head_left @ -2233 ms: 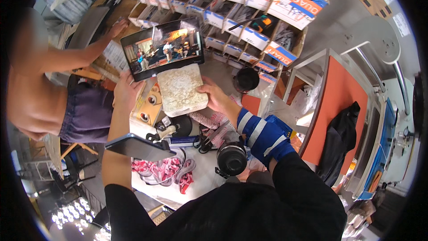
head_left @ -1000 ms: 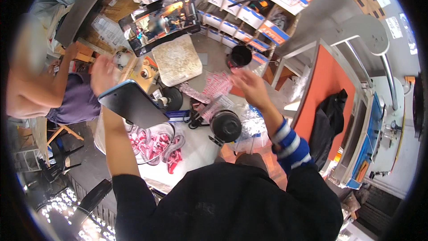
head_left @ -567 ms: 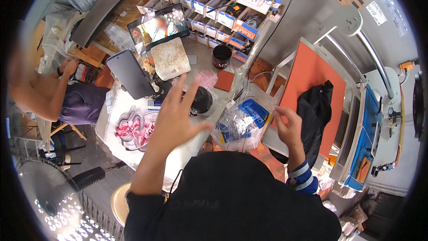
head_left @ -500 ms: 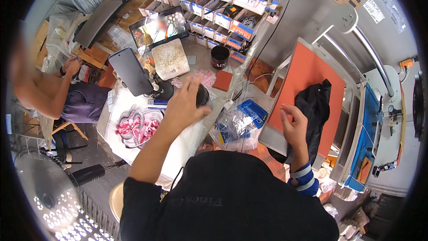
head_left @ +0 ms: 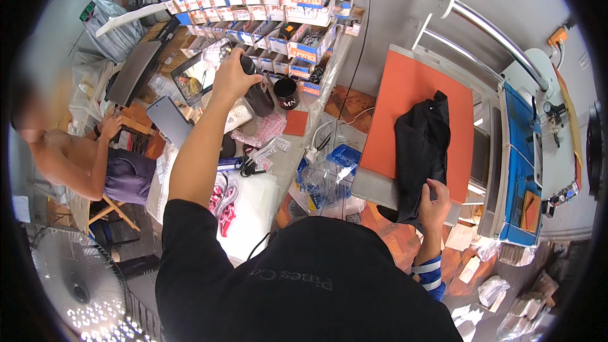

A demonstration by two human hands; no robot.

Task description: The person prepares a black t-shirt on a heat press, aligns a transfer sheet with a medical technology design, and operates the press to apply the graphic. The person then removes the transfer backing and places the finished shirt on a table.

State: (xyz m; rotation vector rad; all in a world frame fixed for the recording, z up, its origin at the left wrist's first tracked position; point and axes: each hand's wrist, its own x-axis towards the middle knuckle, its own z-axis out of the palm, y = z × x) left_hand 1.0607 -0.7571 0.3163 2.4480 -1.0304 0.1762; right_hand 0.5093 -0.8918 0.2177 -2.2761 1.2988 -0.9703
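My left hand (head_left: 232, 81) reaches across the worktable with its fingers closed round the upper part of a dark bottle (head_left: 258, 100). The bottle stands upright beside a stained white block (head_left: 239, 117) and a black mug (head_left: 286, 93). On the right, a black garment (head_left: 423, 136) lies on the orange pad of a press (head_left: 380, 111), its lower end hanging over the front edge. My right hand (head_left: 434, 206) is at that lower end, thumb and fingers pinched on the cloth.
Stacked small-parts boxes (head_left: 272, 6) line the back of the table. A phone (head_left: 170, 119) and a tablet (head_left: 193, 79) stand at the left. Another person (head_left: 76, 158) sits at far left, near a fan (head_left: 79, 288). A plastic bag (head_left: 329, 180) lies between table and press.
My left hand has moved away from me and up with the bottle, which is now upright. My right hand has come down to the garment's lower end. The view has shifted.
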